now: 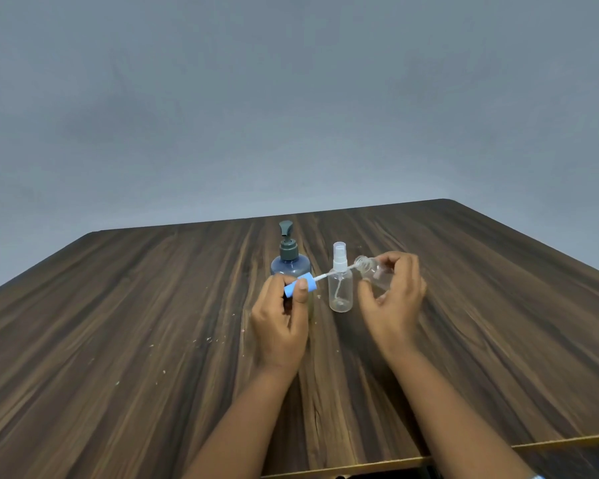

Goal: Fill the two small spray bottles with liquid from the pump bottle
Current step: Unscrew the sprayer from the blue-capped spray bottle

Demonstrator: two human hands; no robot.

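A blue-grey pump bottle [289, 262] with a dark pump head stands mid-table, partly behind my left hand. To its right a clear small spray bottle [340, 288] stands upright with its white sprayer on. My right hand [393, 295] grips a second clear small bottle [377, 273], tilted with its open threaded neck pointing left. My left hand [281, 316] pinches that bottle's blue spray cap [300, 286]; its thin white dip tube [336, 273] reaches right toward the open neck.
The dark wood-grain table [153, 323] carries small pale crumbs left of my hands. Its near edge runs along the bottom right, and a plain grey wall rises behind the far edge.
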